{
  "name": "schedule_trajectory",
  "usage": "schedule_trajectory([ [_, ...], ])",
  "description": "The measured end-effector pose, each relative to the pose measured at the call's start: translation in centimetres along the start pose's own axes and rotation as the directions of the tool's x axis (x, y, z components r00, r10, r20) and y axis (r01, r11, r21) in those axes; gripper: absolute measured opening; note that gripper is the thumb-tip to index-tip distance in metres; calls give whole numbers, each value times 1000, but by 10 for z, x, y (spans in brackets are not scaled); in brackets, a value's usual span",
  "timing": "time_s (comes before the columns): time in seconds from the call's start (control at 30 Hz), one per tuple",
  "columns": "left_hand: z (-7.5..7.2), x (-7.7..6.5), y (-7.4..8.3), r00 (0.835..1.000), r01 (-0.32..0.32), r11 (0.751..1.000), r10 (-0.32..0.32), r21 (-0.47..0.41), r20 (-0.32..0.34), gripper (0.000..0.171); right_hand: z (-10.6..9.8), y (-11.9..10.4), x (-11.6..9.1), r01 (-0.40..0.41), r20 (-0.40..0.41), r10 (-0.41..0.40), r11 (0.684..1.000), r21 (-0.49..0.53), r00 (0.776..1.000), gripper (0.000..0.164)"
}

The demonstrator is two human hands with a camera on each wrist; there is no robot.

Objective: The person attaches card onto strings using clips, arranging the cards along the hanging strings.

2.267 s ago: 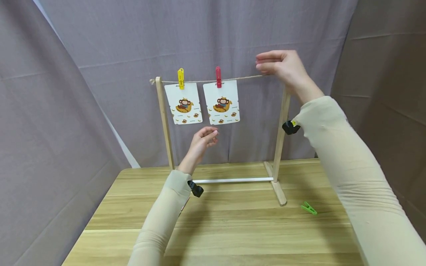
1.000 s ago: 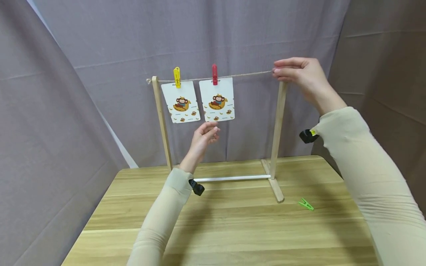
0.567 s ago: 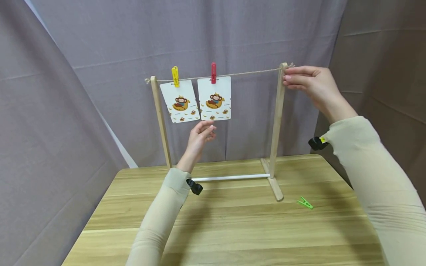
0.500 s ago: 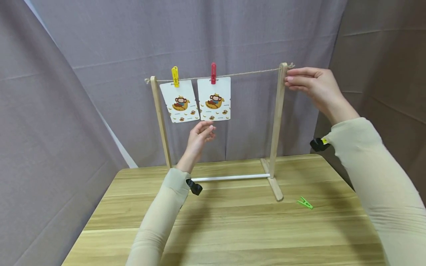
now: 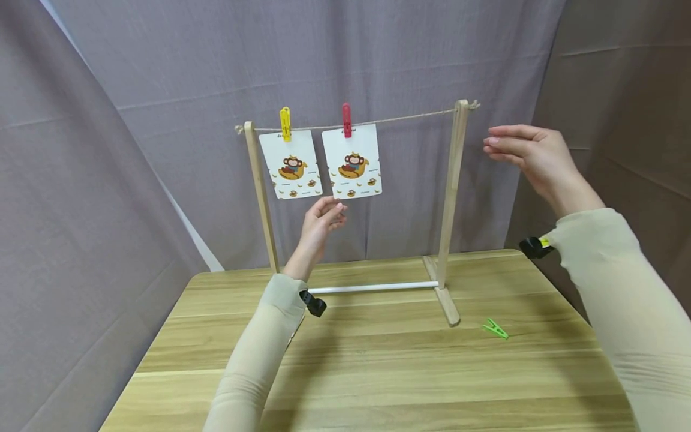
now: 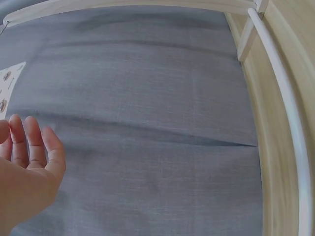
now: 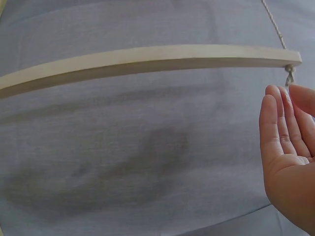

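Two white cards with a monkey-and-banana print hang from a string (image 5: 412,116) in the head view. A yellow clothespin (image 5: 285,124) grips the left card (image 5: 291,174), and a red clothespin (image 5: 346,120) grips the right card (image 5: 353,171). My left hand (image 5: 320,225) is just below the cards, fingers loosely bent, holding nothing; its fingertips come right up to the lower edges. To the right of the right post (image 5: 452,192), my right hand (image 5: 540,156) hovers with extended fingers and nothing in them. The knotted string end (image 7: 290,76) shows beyond its fingertips in the right wrist view.
A green clothespin (image 5: 495,329) lies on the wooden table (image 5: 388,372), right of the stand's foot (image 5: 447,306). A white rod (image 5: 378,287) joins the stand's posts low down. A flat thing's thin edge (image 5: 294,333) peeks out beside the left sleeve. Grey curtains (image 5: 410,54) hang behind.
My right hand has moved right and down along the string, past the right post and away from it. The cards have swung slightly. My left hand has stayed nearly in place.
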State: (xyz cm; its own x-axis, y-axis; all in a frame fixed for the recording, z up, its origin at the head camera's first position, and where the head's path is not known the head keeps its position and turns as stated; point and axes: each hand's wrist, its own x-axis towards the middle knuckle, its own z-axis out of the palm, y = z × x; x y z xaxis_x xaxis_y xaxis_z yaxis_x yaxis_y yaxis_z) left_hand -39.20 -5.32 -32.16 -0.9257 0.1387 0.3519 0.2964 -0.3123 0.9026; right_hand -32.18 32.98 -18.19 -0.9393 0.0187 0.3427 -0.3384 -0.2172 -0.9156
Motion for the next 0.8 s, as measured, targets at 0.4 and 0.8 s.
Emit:
schedule_trajectory([
  [0.4,-15,-6,-5,1000,5,1000,-5,6,7,32,-19,21,-7,-51,-6,51,999,-17,999,20],
  [0.8,-39,-15,-7,1000,24,999,-23,41,-16,30,-36,54,-17,-87,6,88,994,-66,996,17],
])
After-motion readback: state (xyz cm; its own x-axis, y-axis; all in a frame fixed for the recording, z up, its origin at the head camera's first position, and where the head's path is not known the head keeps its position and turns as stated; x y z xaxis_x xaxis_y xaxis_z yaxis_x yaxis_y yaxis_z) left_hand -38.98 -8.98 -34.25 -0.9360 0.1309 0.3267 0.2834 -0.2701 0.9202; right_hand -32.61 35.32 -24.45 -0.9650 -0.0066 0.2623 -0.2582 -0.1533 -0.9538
